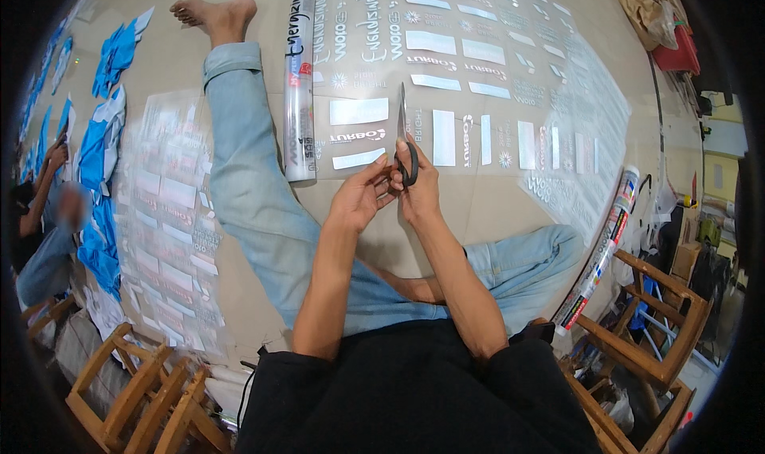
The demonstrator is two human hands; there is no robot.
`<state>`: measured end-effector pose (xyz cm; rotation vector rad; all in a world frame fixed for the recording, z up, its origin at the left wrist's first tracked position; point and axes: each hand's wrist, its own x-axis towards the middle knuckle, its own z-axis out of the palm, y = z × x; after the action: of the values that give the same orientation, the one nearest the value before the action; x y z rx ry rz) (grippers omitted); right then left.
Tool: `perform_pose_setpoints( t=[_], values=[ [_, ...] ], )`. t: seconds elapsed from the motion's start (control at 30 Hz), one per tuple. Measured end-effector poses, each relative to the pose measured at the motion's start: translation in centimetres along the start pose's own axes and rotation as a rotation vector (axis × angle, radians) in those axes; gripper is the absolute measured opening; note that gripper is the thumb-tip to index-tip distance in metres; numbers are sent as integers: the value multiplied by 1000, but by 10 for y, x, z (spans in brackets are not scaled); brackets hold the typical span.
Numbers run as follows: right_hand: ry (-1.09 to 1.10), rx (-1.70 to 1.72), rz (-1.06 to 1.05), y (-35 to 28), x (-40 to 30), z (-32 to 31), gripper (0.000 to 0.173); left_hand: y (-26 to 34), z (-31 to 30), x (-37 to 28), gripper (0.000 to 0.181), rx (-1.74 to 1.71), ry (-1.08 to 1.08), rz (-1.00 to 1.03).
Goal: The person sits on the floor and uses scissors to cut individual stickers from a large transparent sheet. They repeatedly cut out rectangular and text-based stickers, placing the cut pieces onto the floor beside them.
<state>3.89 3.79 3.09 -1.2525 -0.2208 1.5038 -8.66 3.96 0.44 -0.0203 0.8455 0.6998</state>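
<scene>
My right hand (pixel 419 188) grips a pair of scissors (pixel 409 170) by its black handles, with the blades pointing away from me and looking closed. Close beside it, my left hand (pixel 358 196) has its fingers loosely curled and apart, near the scissors' handles. I make out nothing held in it. Beyond both hands, a large clear transfer-film sheet (pixel 412 116) lies on the tiled floor, printed with rows of pale rectangles, logos and lettering. A roll of clear printed film (pixel 299 119) rests along the sheet's left edge, beside my outstretched leg.
More printed film sheets (pixel 167 215) lie left of my leg. Blue and white fabric pieces (pixel 98 200) are farther left, near another person's hand (pixel 58 155). Another printed roll (pixel 600 248) lies at right. Wooden stools (pixel 663 322) and wooden frames (pixel 128 388) stand at both sides.
</scene>
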Motion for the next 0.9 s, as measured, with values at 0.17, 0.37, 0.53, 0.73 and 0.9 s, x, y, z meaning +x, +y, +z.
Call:
perform_pose_setpoints(
  t=[0.17, 0.37, 0.53, 0.73, 0.9],
  values=[
    [8, 32, -19, -10, 24, 13, 69, -1, 4, -2, 32, 30, -6, 15],
    [23, 17, -33, -19, 51, 21, 61, -2, 6, -5, 32, 77, -5, 44],
    [-13, 2, -57, -25, 69, 26, 64, -2, 11, -8, 37, 116, -11, 69],
    [-38, -59, -2, -50, 90, 23, 67, -1, 17, -11, 45, 127, -4, 82],
    [-65, -60, 2, -61, 106, 26, 69, -1, 19, -13, 46, 153, 12, 84]
  ],
)
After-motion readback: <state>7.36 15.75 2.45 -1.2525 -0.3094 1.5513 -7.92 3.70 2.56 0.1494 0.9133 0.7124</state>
